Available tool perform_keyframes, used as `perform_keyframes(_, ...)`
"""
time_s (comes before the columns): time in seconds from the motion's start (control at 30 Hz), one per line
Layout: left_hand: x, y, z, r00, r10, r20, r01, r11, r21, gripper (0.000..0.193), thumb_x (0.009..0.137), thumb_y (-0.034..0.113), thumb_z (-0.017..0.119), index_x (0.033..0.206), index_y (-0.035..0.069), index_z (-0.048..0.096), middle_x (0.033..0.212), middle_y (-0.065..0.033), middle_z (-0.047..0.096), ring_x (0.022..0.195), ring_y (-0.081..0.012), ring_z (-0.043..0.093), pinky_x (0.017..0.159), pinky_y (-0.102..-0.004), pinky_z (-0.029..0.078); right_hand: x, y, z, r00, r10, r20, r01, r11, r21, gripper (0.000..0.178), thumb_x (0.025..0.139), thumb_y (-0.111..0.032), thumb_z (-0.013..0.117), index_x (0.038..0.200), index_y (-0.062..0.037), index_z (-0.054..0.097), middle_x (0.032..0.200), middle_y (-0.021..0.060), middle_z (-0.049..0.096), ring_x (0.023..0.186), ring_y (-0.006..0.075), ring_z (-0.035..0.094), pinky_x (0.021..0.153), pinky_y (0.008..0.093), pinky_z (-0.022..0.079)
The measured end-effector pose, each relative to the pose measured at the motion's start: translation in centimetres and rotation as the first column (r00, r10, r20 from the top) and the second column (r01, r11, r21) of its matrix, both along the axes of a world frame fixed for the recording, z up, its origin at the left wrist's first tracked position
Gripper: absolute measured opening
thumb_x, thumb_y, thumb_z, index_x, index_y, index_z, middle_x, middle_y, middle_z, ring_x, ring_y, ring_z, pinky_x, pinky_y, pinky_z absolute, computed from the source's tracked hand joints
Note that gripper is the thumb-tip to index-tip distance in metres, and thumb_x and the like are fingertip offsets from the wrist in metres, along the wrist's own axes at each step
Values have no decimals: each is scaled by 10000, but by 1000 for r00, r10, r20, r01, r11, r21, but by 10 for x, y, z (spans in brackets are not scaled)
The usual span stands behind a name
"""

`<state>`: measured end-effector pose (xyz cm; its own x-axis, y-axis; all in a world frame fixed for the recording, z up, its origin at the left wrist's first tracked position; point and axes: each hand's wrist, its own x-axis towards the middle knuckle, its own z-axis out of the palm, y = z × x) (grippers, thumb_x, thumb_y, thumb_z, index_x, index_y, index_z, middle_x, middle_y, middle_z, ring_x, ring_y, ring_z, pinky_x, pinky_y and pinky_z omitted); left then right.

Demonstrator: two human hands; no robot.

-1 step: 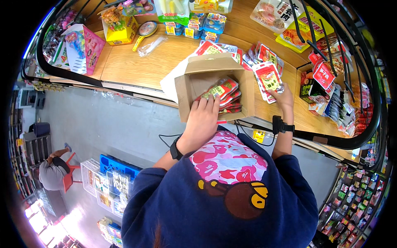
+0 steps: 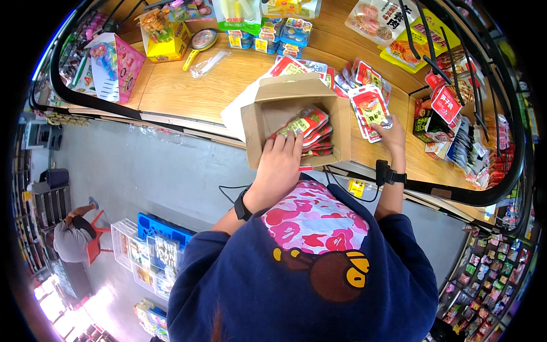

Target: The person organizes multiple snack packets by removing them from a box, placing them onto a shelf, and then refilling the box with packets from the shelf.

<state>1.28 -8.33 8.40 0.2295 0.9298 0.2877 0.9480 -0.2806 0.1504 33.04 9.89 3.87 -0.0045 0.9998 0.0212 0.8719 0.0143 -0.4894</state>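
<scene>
Here, the right hand (image 2: 392, 135) pinches red packets (image 2: 368, 106). The left hand (image 2: 278, 162) touches pouches (image 2: 311, 120) in a carton (image 2: 341, 132), grip unclear.

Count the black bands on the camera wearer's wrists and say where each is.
2: the left band, behind the left hand reaching into the cardboard box; the right band, behind the right hand holding red packets. Neither wrist is hidden.

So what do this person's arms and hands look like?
The left hand is ungloved, with a black wristband at its wrist. The right hand is ungloved too, with a black strap carrying a boxy black module. Navy short sleeves end around the elbows.
</scene>
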Motion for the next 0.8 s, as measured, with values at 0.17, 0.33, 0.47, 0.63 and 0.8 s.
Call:
perform_keyframes(0.17, 0, -1, -1, 1000, 8, -9, -8, 1000, -1, 619, 733, 156, 644, 1310, -40, 537, 1221, -177, 623, 1029, -285, 565, 849, -392, 456, -1, -3, 21, 990, 19, -136, -12, 999, 52, 427, 821, -324, 795, 1103, -46, 635, 939, 157, 723, 830, 290, 705, 735, 351, 518)
perform_keyframes(0.33, 1, 0, 1, 1000, 7, 2, -7, 1000, 2, 608, 724, 153, 647, 1295, -35, 549, 1218, -174, 623, 1029, -285, 566, 853, -393, 458, -2, 0, 39, 845, 113, -523, -61, 991, 115, 355, 875, -215, 764, 1123, -17, 605, 1000, 89, 714, 873, 151, 672, 781, 296, 512)
perform_keyframes(0.47, 1, 0, -1, 1000, 12, 9, -12, 1000, -7, 615, 718, 151, 652, 1294, -35, 546, 1213, -170, 622, 1026, -283, 566, 856, -393, 458, -15, -8, 56, 512, 69, -856, -102, 995, 19, 343, 936, -130, 699, 1223, -14, 553, 1130, 66, 685, 976, 116, 648, 859, 270, 506)
perform_keyframes(0.63, 1, 0, 0, 1000, 13, 27, -13, 1000, -1, 617, 721, 149, 656, 1298, -37, 542, 1205, -164, 621, 1022, -283, 565, 852, -392, 458, -25, -15, 65, 291, 10, -957, -158, 987, -38, 366, 950, -124, 679, 1269, -14, 538, 1147, 72, 683, 994, 113, 651, 877, 278, 512)
perform_keyframes(0.8, 1, 0, 0, 1000, 13, 20, -13, 1000, 0, 623, 723, 149, 662, 1304, -38, 537, 1212, -162, 617, 1020, -283, 563, 847, -391, 457, -21, -2, 46, 545, -17, -838, -140, 984, -111, 388, 939, -151, 698, 1262, 8, 552, 1163, 88, 678, 1001, 129, 649, 874, 282, 515)
